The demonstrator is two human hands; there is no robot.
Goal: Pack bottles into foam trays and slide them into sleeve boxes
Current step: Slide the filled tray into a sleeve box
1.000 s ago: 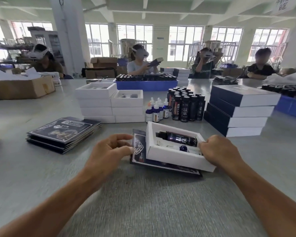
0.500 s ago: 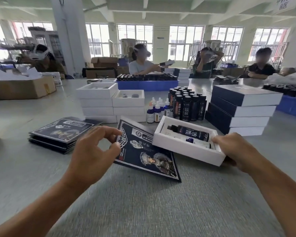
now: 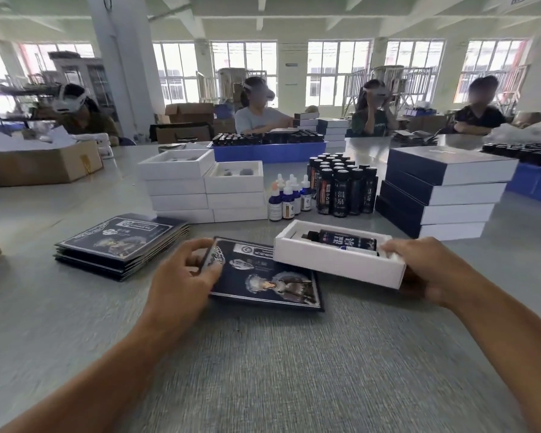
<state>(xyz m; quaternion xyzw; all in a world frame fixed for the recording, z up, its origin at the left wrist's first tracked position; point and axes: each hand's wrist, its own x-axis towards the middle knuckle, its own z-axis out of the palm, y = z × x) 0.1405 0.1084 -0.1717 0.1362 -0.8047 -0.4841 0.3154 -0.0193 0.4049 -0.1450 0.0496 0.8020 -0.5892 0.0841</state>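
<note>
A white foam tray holds a dark bottle and a small blue dropper bottle lying in it. My right hand grips the tray's right end and holds it just above the table. A flat dark-blue printed sleeve box lies on the table under the tray's left end. My left hand pinches the sleeve's left edge between thumb and fingers. Behind stand a cluster of dark bottles and a few small dropper bottles.
Stacked white foam trays stand at the centre left. A pile of flat sleeves lies left. Finished navy boxes are stacked right. A cardboard carton sits far left. Several people work across the table.
My left hand came down onto the flat sleeve and took hold of its left edge. The tray in my right hand stayed over the sleeve's right part.
</note>
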